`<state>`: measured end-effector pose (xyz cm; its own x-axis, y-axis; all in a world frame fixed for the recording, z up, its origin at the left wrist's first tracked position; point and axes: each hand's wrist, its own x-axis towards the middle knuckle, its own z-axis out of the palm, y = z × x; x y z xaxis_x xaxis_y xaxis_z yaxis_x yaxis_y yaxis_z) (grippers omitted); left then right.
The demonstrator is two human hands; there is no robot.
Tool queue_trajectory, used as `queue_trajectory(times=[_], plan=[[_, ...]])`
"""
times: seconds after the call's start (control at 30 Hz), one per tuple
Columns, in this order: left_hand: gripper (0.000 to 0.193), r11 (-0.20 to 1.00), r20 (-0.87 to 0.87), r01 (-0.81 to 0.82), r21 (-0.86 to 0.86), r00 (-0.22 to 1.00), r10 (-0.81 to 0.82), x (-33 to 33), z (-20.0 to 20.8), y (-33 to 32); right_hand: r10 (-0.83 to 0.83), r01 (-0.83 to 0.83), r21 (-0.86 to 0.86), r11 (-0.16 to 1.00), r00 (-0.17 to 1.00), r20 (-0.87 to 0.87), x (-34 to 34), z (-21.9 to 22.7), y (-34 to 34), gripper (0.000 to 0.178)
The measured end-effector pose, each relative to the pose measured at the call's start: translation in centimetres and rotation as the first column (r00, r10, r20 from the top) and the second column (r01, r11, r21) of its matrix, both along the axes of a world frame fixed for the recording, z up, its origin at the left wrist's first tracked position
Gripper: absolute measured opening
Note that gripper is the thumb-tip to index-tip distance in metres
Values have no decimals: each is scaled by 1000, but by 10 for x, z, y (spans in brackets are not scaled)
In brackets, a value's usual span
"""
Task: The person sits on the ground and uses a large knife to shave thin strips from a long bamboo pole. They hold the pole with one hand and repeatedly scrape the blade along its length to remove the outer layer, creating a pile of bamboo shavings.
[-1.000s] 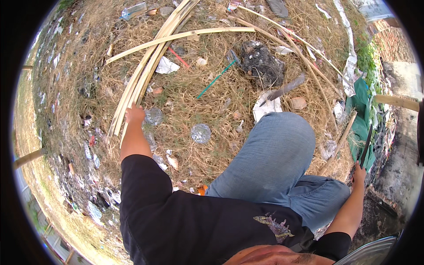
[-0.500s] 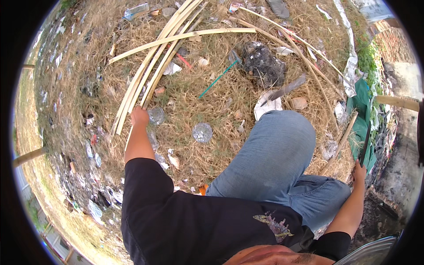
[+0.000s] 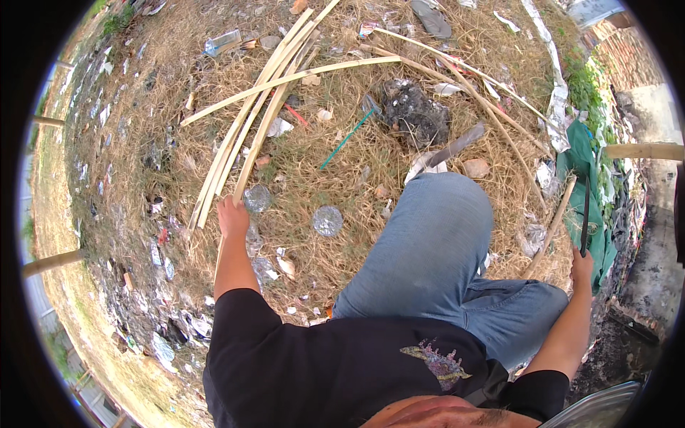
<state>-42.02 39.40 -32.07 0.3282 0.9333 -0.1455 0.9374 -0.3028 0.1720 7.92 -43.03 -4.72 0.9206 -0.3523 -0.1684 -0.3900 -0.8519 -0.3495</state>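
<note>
Pale strip (image 3: 252, 154) is lying clamped in the left hand (image 3: 232, 216). Right hand (image 3: 582, 267), well apart, is gripping a dark tool (image 3: 586, 214).

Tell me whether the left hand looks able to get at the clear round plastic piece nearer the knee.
Probably yes: the left hand is fairly near the clear round plastic piece, with mostly dry grass between them, but it would likely need to release the pale strip first.

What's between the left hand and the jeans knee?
Head view: clear plastic beside the left hand, then a round clear piece, on dry grass.
</note>
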Motion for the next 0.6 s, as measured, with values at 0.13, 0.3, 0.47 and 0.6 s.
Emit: queue_trajectory(times=[0.13,0.3,0.47,0.6], plan=[[56,1000,-120,6,11,993,-5,22,107,-5,40,-41,57,998,999,14,0,-17,-16,31],[48,998,-164,59,4,985,-57,7,230,41,16,-10,126,992,999,-44,-8,-9,7,30],[38,994,-305,-15,110,951,48,7,390,27,61,-46,180,983,995,-78,-13,-5,2,34],[35,970,-352,-15,242,930,103,-1,479,-7,106,-100,202,974,994,-18,-13,-18,-16,36]])
